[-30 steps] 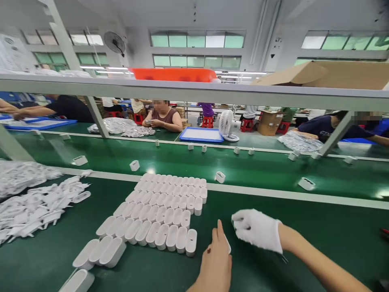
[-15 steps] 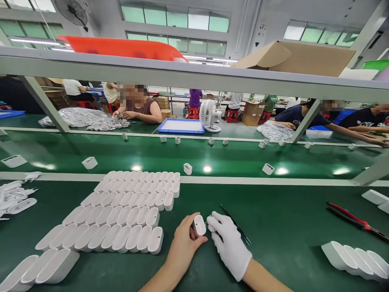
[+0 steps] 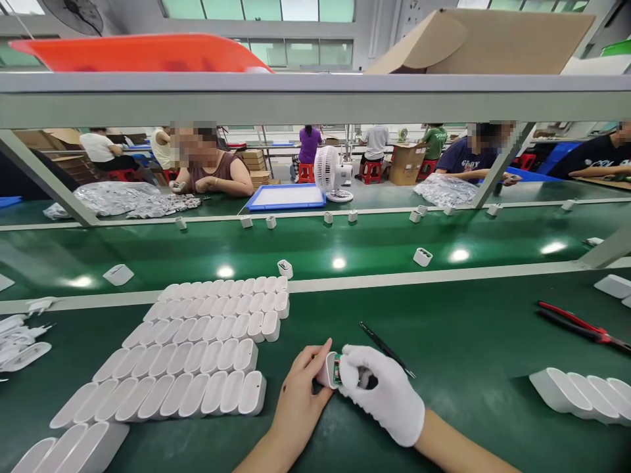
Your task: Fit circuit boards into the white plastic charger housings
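Your bare left hand (image 3: pixel 300 401) grips a white case (image 3: pixel 329 370); gloved right hand (image 3: pixel 382 397) pinches a part into it, w/ tweezers (image 3: pixel 387 349) just beyond. Next: press squarely.

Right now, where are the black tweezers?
In the head view, the black tweezers lie on the green table, just beyond the gloved right hand, left of the red pliers.

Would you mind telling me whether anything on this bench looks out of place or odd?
Mostly tidy: the white housings lie in neat rows. One oddity: only the right hand is gloved; the bare left hand grips the housing in hand.
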A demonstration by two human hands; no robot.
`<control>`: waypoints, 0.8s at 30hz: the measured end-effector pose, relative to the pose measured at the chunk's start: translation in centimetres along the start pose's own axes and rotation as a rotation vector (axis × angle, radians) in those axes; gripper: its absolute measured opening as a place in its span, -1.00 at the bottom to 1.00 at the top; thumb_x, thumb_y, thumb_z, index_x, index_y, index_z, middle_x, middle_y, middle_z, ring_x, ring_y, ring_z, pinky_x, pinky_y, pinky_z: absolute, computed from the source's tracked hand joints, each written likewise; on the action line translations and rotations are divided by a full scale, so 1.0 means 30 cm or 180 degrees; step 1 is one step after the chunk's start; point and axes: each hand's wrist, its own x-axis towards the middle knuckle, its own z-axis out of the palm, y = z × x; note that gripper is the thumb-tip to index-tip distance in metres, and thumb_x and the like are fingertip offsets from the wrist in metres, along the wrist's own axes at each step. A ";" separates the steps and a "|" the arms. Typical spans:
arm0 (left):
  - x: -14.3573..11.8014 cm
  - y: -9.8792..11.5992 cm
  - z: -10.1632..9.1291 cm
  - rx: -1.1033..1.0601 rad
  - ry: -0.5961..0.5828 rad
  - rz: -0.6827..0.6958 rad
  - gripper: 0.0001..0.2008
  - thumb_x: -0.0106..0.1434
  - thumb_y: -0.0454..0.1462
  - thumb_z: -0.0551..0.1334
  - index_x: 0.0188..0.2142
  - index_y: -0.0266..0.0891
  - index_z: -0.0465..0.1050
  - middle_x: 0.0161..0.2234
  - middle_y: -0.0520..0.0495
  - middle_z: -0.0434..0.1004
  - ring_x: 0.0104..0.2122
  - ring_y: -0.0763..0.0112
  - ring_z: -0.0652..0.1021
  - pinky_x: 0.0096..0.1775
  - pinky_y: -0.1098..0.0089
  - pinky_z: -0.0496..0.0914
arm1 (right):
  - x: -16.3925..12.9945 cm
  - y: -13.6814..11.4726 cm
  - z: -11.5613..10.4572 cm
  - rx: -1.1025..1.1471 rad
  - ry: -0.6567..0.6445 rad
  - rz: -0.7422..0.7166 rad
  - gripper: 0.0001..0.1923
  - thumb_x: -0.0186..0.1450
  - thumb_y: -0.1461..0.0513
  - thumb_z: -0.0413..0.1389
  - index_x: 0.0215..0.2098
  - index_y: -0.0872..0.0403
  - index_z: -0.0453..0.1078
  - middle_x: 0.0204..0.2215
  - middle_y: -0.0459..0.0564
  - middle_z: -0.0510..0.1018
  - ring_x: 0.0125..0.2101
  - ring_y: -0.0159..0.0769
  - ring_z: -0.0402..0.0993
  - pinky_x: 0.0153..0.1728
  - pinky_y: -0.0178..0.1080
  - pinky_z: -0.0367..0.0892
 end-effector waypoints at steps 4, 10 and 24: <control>-0.002 -0.010 0.007 0.0053 -0.0093 0.0015 -0.34 0.10 -0.44 0.13 0.17 0.10 0.20 -0.09 -0.01 0.32 -0.47 0.47 0.30 -0.40 0.43 0.29 | -0.010 -0.035 0.001 -0.0326 0.0070 -0.0391 -0.73 0.14 0.41 0.04 -0.28 0.02 0.46 -0.19 0.04 0.52 -0.16 -0.25 0.48 -0.15 -0.28 0.43; -0.004 -0.008 0.006 -0.0016 -0.0145 0.0007 -0.30 0.08 -0.48 0.12 0.17 0.14 0.19 -0.11 0.02 0.31 -0.47 0.47 0.28 -0.40 0.44 0.29 | -0.016 -0.006 0.004 -0.0477 0.0288 -0.0843 -0.60 0.18 0.43 0.00 -0.06 0.01 0.37 -0.20 0.06 0.53 -0.26 -0.30 0.51 -0.23 -0.29 0.48; -0.005 -0.003 0.006 -0.0024 -0.0169 0.0041 -0.38 0.10 -0.47 0.10 0.11 0.10 0.26 -0.07 0.02 0.30 -0.47 0.49 0.30 -0.37 0.43 0.33 | 0.008 -0.033 -0.011 -0.0419 0.0224 -0.1071 -0.67 0.14 0.46 0.00 -0.21 0.02 0.40 -0.30 -0.02 0.51 -0.30 -0.35 0.47 -0.24 -0.35 0.43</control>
